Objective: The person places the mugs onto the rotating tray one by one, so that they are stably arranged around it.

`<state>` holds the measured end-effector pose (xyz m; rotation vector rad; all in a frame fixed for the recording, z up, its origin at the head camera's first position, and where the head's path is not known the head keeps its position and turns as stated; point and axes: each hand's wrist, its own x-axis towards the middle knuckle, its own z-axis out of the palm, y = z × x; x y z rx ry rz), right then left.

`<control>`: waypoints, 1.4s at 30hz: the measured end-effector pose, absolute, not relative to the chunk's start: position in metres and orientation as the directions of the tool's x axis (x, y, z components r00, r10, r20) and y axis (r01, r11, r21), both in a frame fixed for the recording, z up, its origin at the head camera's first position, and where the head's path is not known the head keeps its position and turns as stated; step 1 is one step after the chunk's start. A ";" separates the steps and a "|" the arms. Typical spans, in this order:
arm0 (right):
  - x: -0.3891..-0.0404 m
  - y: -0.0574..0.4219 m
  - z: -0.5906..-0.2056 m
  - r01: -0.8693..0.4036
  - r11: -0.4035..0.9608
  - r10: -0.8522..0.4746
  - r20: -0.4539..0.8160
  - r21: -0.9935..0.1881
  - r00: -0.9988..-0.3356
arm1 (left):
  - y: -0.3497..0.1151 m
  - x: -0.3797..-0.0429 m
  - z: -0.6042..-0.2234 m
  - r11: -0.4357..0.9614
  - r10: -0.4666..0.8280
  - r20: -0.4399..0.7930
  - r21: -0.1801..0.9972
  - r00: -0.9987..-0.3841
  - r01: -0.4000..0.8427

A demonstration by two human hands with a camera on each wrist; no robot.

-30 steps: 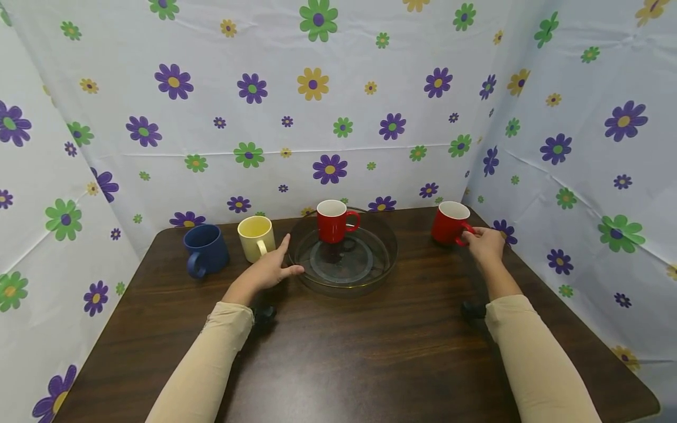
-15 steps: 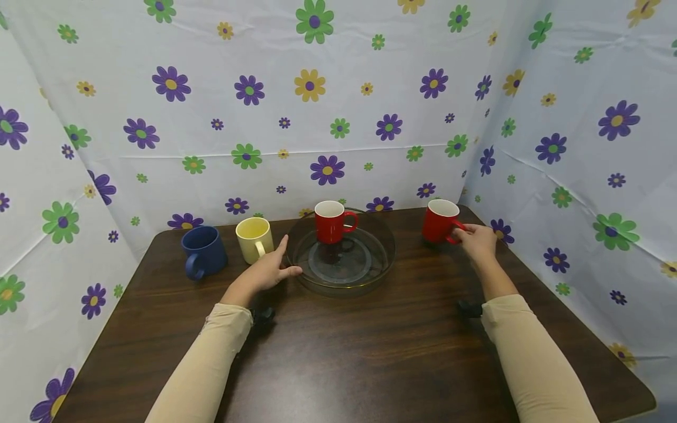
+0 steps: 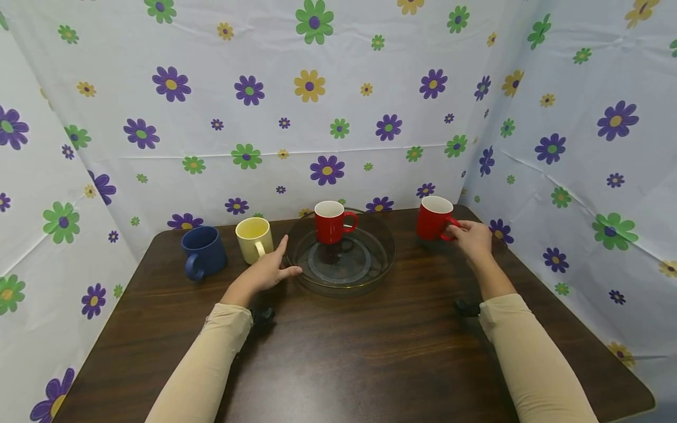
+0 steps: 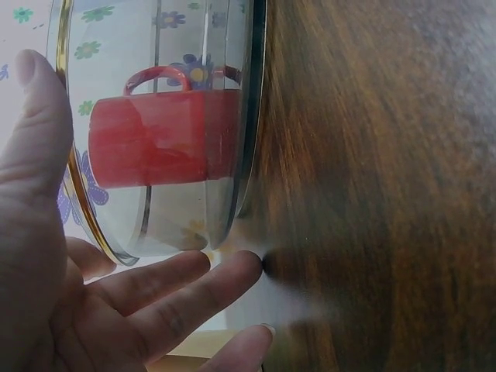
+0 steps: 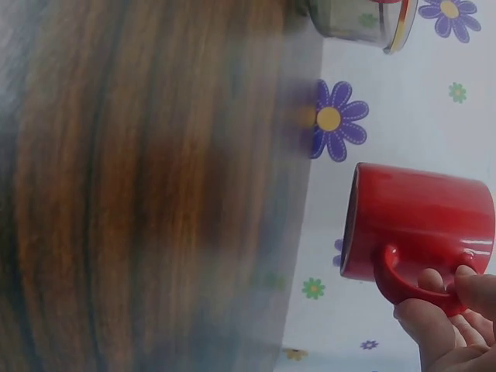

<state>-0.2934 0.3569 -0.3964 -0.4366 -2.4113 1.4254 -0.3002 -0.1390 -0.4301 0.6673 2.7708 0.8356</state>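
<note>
My right hand (image 3: 472, 238) pinches the handle of a red mug (image 3: 433, 217) with a white inside. In the right wrist view this red mug (image 5: 418, 221) looks raised above the table. My left hand (image 3: 264, 270) lies at the left side of a round clear glass dish (image 3: 375, 267), its thumb and fingers spread along the wall. The left wrist view has the fingers (image 4: 186, 306) mostly straight against the glass. A second red mug (image 3: 329, 223) stands upright inside the dish, handle to the right. Just left of my left hand is a yellow mug (image 3: 255, 239).
A blue mug (image 3: 204, 252) stands left of the yellow one, its handle toward me. All rest on a dark wooden table (image 3: 344, 358). A flowered white cloth (image 3: 254, 129) hangs behind the table and along both sides.
My right hand has carried the red mug leftward and slightly up, toward the dish. The left hand, the dish and the other mugs keep their places; the view has shifted slightly.
</note>
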 end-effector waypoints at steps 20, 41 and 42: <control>-0.293 0.337 -0.380 0.073 0.412 0.361 0.089 -0.908 -0.928 | -0.140 -0.300 -0.428 0.745 0.467 -0.058 0.563 -0.882 0.357; -0.296 0.313 -0.373 0.022 0.385 0.336 0.119 -0.922 -0.934 | -0.140 -0.300 -0.430 0.742 0.466 -0.042 0.563 -0.884 0.364; -0.297 0.312 -0.373 0.017 0.389 0.334 0.123 -0.921 -0.934 | -0.140 -0.300 -0.430 0.742 0.466 -0.040 0.562 -0.884 0.366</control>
